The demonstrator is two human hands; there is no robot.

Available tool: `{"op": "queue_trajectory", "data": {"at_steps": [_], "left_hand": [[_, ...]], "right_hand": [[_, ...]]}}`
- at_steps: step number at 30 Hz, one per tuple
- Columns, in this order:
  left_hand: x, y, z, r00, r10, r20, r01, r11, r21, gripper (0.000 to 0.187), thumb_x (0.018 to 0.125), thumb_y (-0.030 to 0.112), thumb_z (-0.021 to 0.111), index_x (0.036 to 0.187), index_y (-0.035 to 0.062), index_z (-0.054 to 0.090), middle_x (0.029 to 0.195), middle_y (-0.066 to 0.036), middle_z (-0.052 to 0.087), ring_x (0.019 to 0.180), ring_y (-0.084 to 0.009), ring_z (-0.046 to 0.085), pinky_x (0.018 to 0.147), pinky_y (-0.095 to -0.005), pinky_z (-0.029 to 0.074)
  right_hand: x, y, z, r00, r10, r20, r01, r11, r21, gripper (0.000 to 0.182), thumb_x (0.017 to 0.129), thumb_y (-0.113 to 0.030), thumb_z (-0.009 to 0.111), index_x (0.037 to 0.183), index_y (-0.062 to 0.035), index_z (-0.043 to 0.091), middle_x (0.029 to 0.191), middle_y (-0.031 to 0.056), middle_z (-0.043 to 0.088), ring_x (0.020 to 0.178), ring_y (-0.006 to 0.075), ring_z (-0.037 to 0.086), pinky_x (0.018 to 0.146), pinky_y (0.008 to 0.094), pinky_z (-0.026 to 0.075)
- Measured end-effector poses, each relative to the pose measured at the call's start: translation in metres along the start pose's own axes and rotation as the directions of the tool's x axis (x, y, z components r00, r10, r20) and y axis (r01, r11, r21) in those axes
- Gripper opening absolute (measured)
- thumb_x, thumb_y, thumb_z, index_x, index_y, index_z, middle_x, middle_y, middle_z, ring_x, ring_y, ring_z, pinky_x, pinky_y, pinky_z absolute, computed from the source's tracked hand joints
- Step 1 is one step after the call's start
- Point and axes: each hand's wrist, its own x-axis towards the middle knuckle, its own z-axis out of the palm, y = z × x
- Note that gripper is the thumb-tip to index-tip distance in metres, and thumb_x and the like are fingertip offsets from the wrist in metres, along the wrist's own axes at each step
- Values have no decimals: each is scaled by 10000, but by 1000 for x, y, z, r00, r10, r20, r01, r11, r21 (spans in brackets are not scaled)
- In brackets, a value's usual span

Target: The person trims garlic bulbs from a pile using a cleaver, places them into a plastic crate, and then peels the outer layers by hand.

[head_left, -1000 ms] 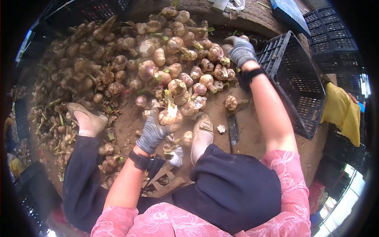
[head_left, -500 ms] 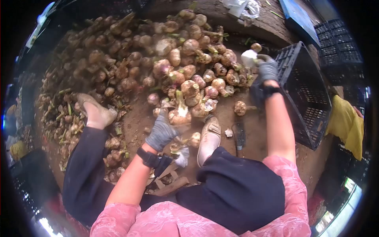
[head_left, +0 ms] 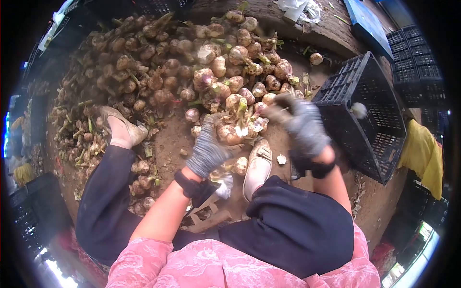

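1. Garlic bulb (head_left: 229, 133) with a green stalk is sitting in the left hand (head_left: 207, 152), whose gloved grip is closing around it, just in front of the shoe (head_left: 258, 165); it is resting at the near edge of the garlic pile (head_left: 192, 67) on the dirt floor.
2. Right hand (head_left: 302, 126) is showing blurred between the pile and the black crate (head_left: 370, 115); its fingers are looking spread and holding nothing, as far as I can tell; a pale bulb (head_left: 358, 110) is showing over the crate's opening.
3. Step in hand is probably sorting trimmed bulbs into the crate; the next move likely calls for the right hand reaching the held bulb.
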Motion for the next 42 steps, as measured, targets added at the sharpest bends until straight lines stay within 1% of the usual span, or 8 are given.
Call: {"op": "queue_trajectory", "data": {"at_steps": [11, 16, 20, 28, 30, 33, 36, 42], "left_hand": [[-3, 10, -6, 964, -257, 70, 238, 715, -657, 703, 740, 621, 521, 1178, 73, 467, 1058, -71, 568, 884, -203, 579, 689, -305, 510], [-5, -4, -16, 888, -328, 321, 452, 505, -735, 642, 767, 541, 567, 1198, 82, 445, 1017, -52, 587, 864, -197, 593, 679, -312, 512], [-6, -6, -13, 966, -150, -209, 80, 948, -309, 441, 812, 267, 613, 1169, 52, 471, 1012, -72, 588, 897, -168, 586, 727, -305, 516], [-6, -12, -37, 924, -351, 148, 296, 417, -859, 467, 835, 307, 545, 1204, 38, 446, 1110, -90, 561, 997, -235, 545, 867, -356, 442], [-11, -23, -45, 990, -119, -81, 134, 970, 203, 484, 804, 223, 610, 1218, 39, 442, 1108, -85, 562, 1010, -200, 535, 890, -327, 427], [-13, -7, -30, 972, -193, -134, 137, 930, -341, 465, 774, 168, 649, 1181, 32, 468, 1042, -57, 567, 973, -157, 541, 861, -301, 447], [-13, -26, -34, 979, -141, -144, 49, 857, -513, 398, 795, 81, 589, 1163, 55, 439, 970, -1, 515, 851, -129, 524, 720, -286, 472], [-11, -23, -60, 974, -49, 221, 159, 844, -512, 439, 671, 258, 688, 1019, 74, 491, 888, -11, 501, 799, -149, 503, 633, -242, 429]], "right_hand": [[7, 15, 61, 915, -152, 375, -148, 736, 660, 291, 797, -93, 628, 1044, 39, 552, 923, 55, 618, 833, 122, 562, 766, 274, 458], [5, 19, 61, 892, -43, 449, -311, 663, 681, 277, 802, -126, 622, 1015, 43, 572, 905, 73, 629, 794, 111, 568, 723, 264, 468], [5, 20, 70, 903, 14, 429, -282, 773, 569, 291, 798, -146, 619, 1014, 46, 580, 898, 60, 628, 787, 102, 569, 712, 255, 467], [4, 10, 78, 858, -14, 513, -416, 568, 710, 262, 790, -141, 620, 996, 19, 594, 901, 38, 614, 813, 103, 564, 735, 246, 464], [8, 4, 69, 799, -21, 601, -463, 616, 637, 246, 788, -153, 615, 980, -1, 599, 884, 35, 612, 825, 108, 560, 746, 256, 465], [3, 5, 67, 832, -10, 555, -286, 849, 444, 220, 764, -163, 613, 947, -41, 606, 859, 19, 594, 797, 98, 523, 718, 280, 447], [-3, 21, 87, 820, 0, 573, -564, 170, 808, 207, 743, -122, 616, 932, -41, 592, 836, 9, 575, 753, 98, 524, 643, 262, 438], [11, 52, 111, 942, -158, 295, -265, 186, 946, 160, 723, -102, 618, 871, -53, 583, 751, 17, 568, 706, 129, 550, 624, 262, 447]]}}
